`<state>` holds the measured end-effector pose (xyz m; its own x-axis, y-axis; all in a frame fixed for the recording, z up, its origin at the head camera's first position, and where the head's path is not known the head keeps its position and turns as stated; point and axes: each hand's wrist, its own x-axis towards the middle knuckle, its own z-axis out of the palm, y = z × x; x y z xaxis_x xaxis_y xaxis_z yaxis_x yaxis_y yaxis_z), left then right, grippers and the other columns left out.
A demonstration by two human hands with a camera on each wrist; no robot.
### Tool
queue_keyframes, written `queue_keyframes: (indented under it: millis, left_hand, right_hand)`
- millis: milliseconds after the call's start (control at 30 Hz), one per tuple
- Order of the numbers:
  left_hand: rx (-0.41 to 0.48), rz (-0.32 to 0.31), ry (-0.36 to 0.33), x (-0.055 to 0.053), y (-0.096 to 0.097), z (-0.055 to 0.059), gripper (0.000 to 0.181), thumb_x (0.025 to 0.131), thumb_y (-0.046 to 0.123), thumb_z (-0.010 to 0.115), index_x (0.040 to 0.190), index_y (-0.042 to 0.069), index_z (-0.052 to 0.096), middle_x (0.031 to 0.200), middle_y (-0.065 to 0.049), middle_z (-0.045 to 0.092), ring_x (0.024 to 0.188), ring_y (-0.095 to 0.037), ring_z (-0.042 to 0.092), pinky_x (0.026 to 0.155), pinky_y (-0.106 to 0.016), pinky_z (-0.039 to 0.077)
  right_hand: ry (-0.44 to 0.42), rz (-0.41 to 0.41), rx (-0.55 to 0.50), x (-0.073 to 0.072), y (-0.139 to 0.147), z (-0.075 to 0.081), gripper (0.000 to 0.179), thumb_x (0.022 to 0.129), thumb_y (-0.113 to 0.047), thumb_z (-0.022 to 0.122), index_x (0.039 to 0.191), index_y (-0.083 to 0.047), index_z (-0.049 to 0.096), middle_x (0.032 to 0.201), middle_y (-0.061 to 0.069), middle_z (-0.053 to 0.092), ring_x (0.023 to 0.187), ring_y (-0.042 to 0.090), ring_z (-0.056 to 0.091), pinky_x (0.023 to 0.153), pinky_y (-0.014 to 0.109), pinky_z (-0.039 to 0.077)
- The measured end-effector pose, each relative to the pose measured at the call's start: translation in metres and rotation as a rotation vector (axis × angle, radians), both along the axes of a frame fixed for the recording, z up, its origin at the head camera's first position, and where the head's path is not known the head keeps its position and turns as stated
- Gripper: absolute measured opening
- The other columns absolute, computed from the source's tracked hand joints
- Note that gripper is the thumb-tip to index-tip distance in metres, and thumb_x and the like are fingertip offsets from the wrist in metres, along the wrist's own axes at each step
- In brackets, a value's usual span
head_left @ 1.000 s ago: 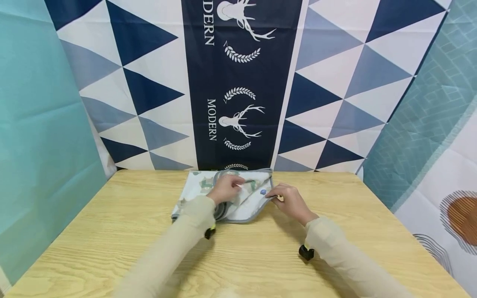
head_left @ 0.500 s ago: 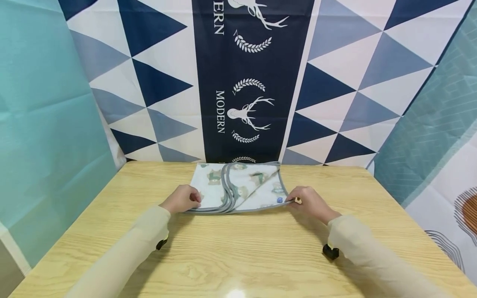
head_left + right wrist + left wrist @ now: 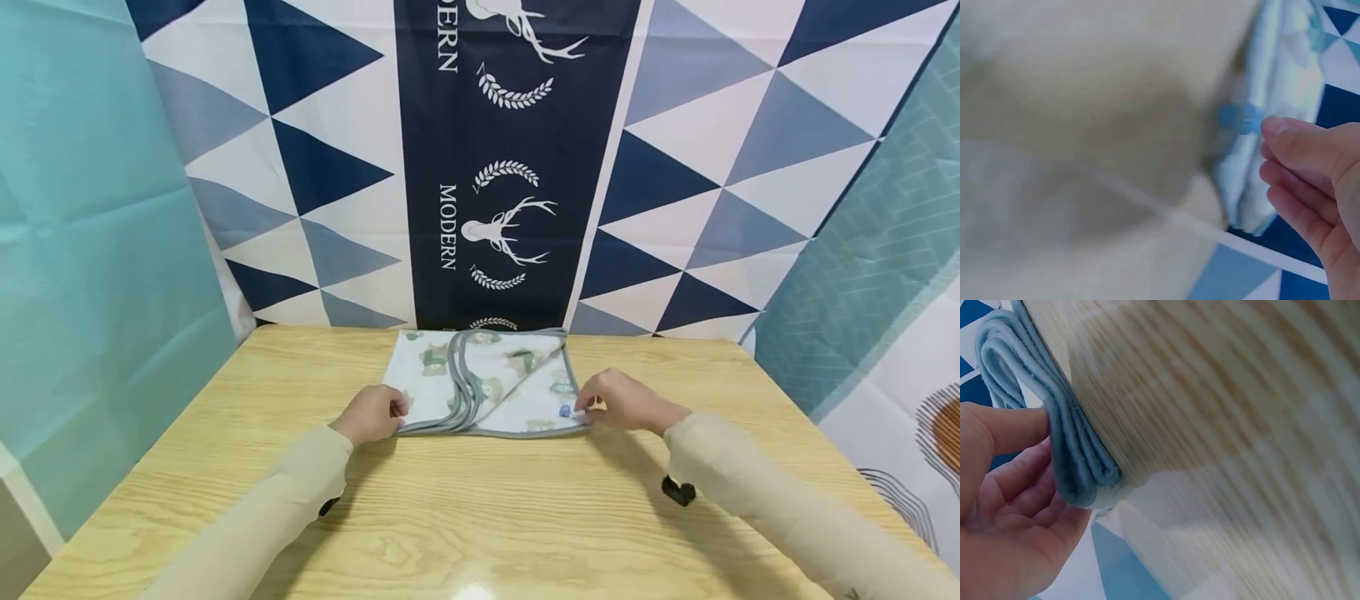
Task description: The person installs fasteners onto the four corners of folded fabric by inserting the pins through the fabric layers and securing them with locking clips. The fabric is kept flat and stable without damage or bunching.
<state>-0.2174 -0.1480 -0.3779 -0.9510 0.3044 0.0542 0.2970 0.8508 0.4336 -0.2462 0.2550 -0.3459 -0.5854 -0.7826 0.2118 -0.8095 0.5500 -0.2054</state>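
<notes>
A white cloth (image 3: 427, 383) with grey edging and a printed animal pattern lies folded in layers at the far side of the table. Its curved grey edges cross the middle, and a diagonal fold runs over the right part. My left hand (image 3: 372, 414) is at the near left corner; in the left wrist view its thumb presses the stacked grey folds (image 3: 1079, 444) with the fingers curled around their end. By the near right corner is my right hand (image 3: 626, 402). The right wrist view shows its fingers (image 3: 1297, 184) loosely bent beside the cloth's edge, with nothing pinched between them.
The wooden table (image 3: 480, 508) extends in front of the cloth and to both sides. Close behind its far edge hangs a curtain (image 3: 517, 167) with triangles and deer heads. A turquoise sheet (image 3: 112, 250) hangs at the left; another patterned sheet (image 3: 900, 333) is at the right.
The left hand has moved from over the cloth's middle to its near left corner. The right hand has drawn the right corner outward and lowered it, then loosened its fingers.
</notes>
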Motion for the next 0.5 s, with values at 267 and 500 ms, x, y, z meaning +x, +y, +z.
queue_keyframes:
  millis: [267,500]
  left_hand:
    - [-0.019,0.048,-0.003,0.003,0.004,0.002,0.008,0.079,0.003,0.072,0.079,0.008,0.067,0.074,-0.001,0.064,0.068,-0.011,0.053,0.070,-0.028,0.048]
    - [-0.051,0.063,-0.008,0.003,0.008,0.006,0.010,0.078,0.003,0.073,0.076,0.009,0.065,0.071,0.000,0.061,0.066,-0.012,0.049,0.069,-0.028,0.046]
  right_hand:
    - [0.012,-0.060,0.006,-0.042,-0.043,0.022,0.020,0.073,0.005,0.075,0.093,0.003,0.073,0.091,0.016,0.074,0.078,0.028,0.069,0.069,0.032,0.058]
    - [0.033,-0.119,-0.030,-0.075,-0.092,0.024,0.025,0.081,-0.004,0.073,0.104,0.006,0.070,0.104,0.020,0.072,0.092,0.034,0.070,0.080,0.040,0.057]
